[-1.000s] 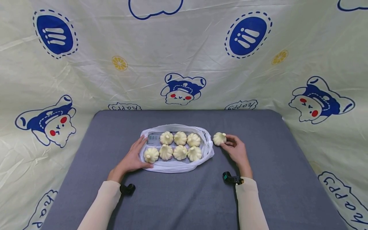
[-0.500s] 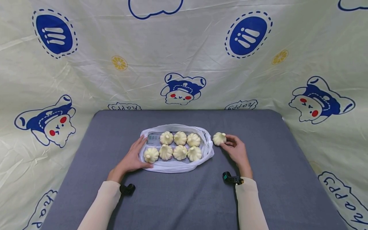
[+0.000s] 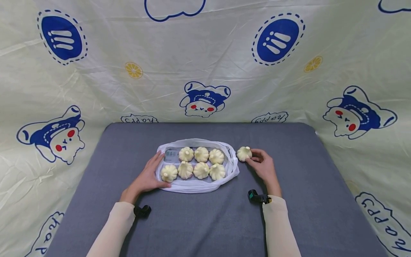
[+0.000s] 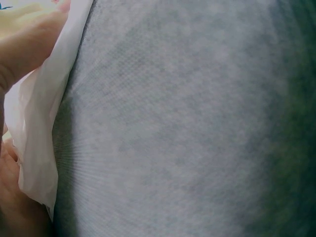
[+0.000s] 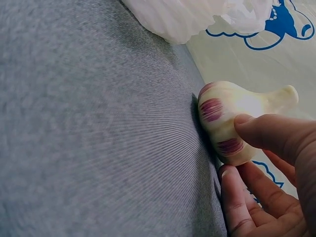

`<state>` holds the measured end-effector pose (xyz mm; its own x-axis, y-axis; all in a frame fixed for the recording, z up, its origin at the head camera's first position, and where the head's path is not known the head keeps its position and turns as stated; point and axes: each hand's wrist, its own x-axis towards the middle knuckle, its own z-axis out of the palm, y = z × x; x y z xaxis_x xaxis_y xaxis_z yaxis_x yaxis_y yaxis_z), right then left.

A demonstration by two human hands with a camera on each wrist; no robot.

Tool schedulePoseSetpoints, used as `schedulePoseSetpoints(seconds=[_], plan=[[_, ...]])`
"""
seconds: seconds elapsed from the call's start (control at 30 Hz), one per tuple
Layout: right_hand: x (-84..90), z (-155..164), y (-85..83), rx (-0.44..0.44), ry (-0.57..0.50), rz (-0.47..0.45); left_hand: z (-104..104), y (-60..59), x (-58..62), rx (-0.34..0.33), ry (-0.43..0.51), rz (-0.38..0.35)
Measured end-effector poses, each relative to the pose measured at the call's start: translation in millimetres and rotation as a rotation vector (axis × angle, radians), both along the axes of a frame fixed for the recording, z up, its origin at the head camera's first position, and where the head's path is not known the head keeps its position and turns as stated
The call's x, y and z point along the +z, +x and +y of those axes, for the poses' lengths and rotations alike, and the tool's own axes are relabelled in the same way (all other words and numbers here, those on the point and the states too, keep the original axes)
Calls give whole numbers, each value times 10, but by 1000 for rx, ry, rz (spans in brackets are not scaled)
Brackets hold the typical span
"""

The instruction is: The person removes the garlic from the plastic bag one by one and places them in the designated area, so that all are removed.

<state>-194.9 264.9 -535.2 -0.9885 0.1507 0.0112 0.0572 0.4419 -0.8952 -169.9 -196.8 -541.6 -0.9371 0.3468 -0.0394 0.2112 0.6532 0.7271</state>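
Several garlic bulbs (image 3: 201, 170) sit in two rows inside a white plastic bag (image 3: 196, 188), its mouth spread wide. My left hand (image 3: 150, 175) holds the bag's left end, thumb at the near edge and fingers at the far left. In the left wrist view the thumb (image 4: 29, 47) lies over the thin white plastic. Just right of the bag, my right hand (image 3: 264, 165) pinches another garlic bulb (image 3: 244, 154) between thumb and fingertips. That garlic bulb (image 5: 229, 123) shows purple streaks and a stubby stem in the right wrist view, close over the cloth.
A printed label (image 3: 171, 155) shows at the bag's far left corner, beside the back row. Grey cloth (image 3: 205, 221) covers the table. A white sheet (image 3: 205, 46) with blue cartoon prints hangs behind and at both sides.
My right hand and its garlic bulb have shifted very slightly away from me and left. The left hand and the bag stay put.
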Motion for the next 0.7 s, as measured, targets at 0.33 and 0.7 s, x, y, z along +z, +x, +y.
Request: schedulePoseSetpoints(seconds=[0.33,0.7], plan=[[-9,-2,-10,1,23,-7,-1,-3,-11,0,-4,-3],[87,-4,28,50,69,-6,6,-9,-6,1,-12,-19]])
